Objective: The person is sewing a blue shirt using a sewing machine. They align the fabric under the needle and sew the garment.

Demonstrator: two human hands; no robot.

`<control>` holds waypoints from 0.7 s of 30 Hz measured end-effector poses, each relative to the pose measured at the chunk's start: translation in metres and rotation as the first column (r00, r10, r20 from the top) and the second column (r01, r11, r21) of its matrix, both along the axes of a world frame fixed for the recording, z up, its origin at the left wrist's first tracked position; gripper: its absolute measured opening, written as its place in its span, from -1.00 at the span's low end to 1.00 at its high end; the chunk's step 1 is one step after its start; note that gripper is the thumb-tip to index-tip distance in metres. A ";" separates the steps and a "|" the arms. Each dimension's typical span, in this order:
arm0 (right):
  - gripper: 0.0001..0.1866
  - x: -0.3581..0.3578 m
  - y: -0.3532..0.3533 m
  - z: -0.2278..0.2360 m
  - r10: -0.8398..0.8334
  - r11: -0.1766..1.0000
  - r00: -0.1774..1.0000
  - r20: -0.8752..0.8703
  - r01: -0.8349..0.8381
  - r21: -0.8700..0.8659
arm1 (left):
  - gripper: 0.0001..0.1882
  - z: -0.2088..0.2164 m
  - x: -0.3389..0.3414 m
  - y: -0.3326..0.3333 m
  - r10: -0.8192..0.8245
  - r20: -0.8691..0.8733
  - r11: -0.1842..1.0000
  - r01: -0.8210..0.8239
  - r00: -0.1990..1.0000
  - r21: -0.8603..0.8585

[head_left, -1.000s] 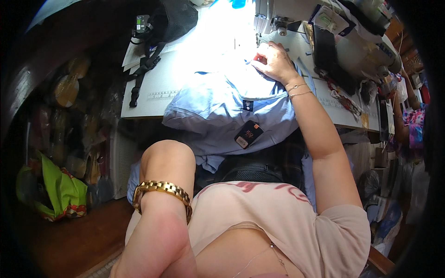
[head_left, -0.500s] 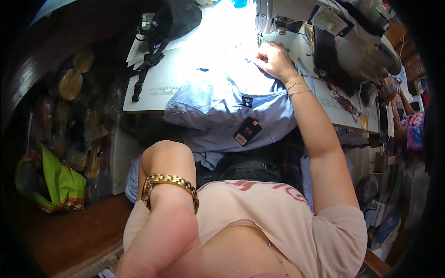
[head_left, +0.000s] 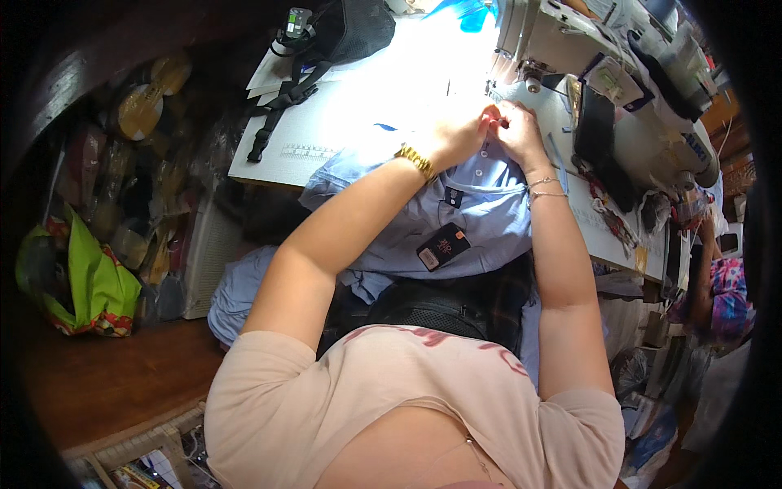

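Note:
A light blue buttoned shirt [head_left: 489, 222] lies over the front edge of the white sewing table, with a dark hang tag [head_left: 444, 247] on it. My left hand [head_left: 458, 134], a gold watch at its wrist, is closed in a pinch over the shirt's button strip. Meeting its fingertips, my right hand [head_left: 516, 134] is closed at the upper end of that strip, where the cloth runs up into its fingers. Glare and the fingers hide what is between the left fingertips. Just beyond both hands stands the sewing machine [head_left: 562, 33], its needle area near my knuckles.
A black mesh bag [head_left: 358, 37] with a buckled strap [head_left: 281, 110] lies at the table's back left. Right of the machine are a long black case [head_left: 601, 134] and clutter. A green bag [head_left: 98, 281] sits far left. Another person's patterned clothing [head_left: 729, 289] shows far right.
My left hand has gone from near my head out to the shirt, joining the right hand. The right hand stays by the needle area. The whole view has shifted slightly.

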State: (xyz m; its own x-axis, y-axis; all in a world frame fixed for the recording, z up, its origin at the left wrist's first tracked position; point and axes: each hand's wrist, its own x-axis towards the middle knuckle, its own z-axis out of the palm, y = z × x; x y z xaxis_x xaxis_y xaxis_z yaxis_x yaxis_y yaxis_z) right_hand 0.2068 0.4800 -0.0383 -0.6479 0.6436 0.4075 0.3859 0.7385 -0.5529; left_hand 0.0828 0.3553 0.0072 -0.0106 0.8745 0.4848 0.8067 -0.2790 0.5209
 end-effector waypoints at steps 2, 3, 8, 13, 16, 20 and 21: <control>-0.84 -0.007 -0.011 0.013 0.021 1.000 1.000 0.017 -0.021 0.020 | -0.81 -0.025 -0.024 0.027 0.047 0.007 0.999 -0.047 0.999 0.018; -0.81 -0.003 -0.012 0.013 0.036 0.997 0.999 -0.029 -0.037 -0.063 | -0.82 -0.022 -0.025 0.032 0.052 0.012 0.999 -0.052 0.999 -0.007; -0.87 0.002 -0.014 0.023 -0.068 0.962 0.997 -0.021 0.060 -0.266 | -0.79 -0.016 -0.048 0.035 0.064 -0.053 0.998 -0.063 0.997 0.025; -0.81 0.001 -0.001 0.007 -0.245 0.961 0.951 -0.186 0.214 -0.173 | -0.79 -0.021 -0.047 0.041 0.027 0.012 0.988 -0.025 1.000 -0.156; -0.81 -0.004 -0.014 0.020 -0.202 0.959 0.975 -0.092 0.178 -0.221 | -0.81 -0.030 -0.049 0.038 -0.007 0.022 0.997 0.009 1.000 -0.081; -0.72 0.003 -0.007 0.012 -0.152 0.977 0.979 0.133 0.129 0.173 | -0.80 -0.046 -0.048 0.044 -0.201 0.288 0.962 0.243 0.936 -0.120; -0.72 0.001 -0.010 0.014 -0.237 0.952 0.957 0.164 0.196 0.234 | -0.81 -0.049 -0.049 0.044 -0.182 0.306 0.962 0.234 0.934 -0.143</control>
